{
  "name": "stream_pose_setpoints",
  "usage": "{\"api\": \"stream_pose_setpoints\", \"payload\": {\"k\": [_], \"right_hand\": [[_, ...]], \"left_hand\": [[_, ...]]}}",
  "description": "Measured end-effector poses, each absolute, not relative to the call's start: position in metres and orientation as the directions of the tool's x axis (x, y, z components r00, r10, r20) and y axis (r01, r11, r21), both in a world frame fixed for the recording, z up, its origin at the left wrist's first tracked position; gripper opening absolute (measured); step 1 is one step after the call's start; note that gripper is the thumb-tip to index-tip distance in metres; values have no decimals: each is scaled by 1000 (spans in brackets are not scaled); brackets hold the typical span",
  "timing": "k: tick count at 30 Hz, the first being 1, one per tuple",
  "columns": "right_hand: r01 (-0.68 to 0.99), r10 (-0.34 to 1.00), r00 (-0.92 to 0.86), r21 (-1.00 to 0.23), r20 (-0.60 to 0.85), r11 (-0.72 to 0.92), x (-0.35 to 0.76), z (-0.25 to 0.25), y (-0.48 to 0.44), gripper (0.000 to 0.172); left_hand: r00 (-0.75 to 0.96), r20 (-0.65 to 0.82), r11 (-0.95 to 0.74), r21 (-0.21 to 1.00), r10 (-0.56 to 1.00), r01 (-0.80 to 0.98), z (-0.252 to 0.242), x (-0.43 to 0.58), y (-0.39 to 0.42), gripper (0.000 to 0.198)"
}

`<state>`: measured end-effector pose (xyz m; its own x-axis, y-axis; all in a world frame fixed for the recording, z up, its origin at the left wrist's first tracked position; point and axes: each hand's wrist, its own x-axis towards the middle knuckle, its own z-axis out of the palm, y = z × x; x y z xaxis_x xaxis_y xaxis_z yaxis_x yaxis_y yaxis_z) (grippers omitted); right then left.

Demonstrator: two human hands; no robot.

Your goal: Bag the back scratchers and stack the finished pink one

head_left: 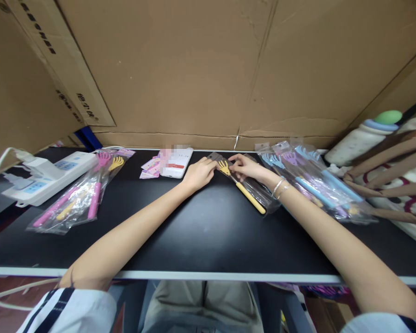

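A yellow back scratcher (250, 198) with a claw-shaped head lies slantwise on the black table, inside a clear plastic bag (271, 202). At the bag's upper end, my left hand (199, 174) is closed, its fingertips pinching the bag by the scratcher's head. My right hand (245, 167) is curled over the bag's other side, thumb and fingers pinched on the plastic. Just to the right lie several bagged back scratchers (317, 185) in blue and purple. More bagged scratchers (95, 196), pink and yellow, lie at the left.
A phone (182, 163) and pink cards (151, 167) lie at the back of the table (180, 231). A white power strip (52, 178) with plugs and cables stands left. On the right are a white bottle (357, 141) and a bag with brown straps (384, 185). Cardboard (180, 69) walls the back.
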<state>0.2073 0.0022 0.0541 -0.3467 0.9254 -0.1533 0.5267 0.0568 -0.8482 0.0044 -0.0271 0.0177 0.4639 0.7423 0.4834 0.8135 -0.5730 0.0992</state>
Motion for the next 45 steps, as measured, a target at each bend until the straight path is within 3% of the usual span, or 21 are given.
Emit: {"api": "stream_pose_setpoints", "payload": {"k": [4,7,11,16,22,35,39,45], "right_hand": [[664,930,-364,-715,-52,220,206,50,1,29],[711,920,-390,-648,-38,274,206,54,-3,32],[696,916,-388,-685,-106,216,204,58,-7,32],[621,895,-409,-773,-178,130,201,58,-9,31],[580,880,-424,-810,-214,82,196,60,-15,36],[585,886,-419,-805,-197,98,194,57,-15,30],[636,853,-456,-764,-252,114,195,67,-18,20],[762,892,-404,-615,-203,205,203,69,-11,19]], "left_hand": [[506,527,-595,-1,682,803,20,5,-29,20],[632,532,-657,-176,563,733,22,6,-30,20],[813,462,-746,-384,354,544,24,12,-35,24],[867,443,-759,-476,229,444,25,23,-45,25],[843,500,-740,-488,198,463,24,27,-48,27],[865,446,-812,-401,231,424,25,24,-49,30],[890,423,-808,-457,172,373,25,26,-50,30],[885,435,-801,-464,167,379,26,26,-52,30]]}}
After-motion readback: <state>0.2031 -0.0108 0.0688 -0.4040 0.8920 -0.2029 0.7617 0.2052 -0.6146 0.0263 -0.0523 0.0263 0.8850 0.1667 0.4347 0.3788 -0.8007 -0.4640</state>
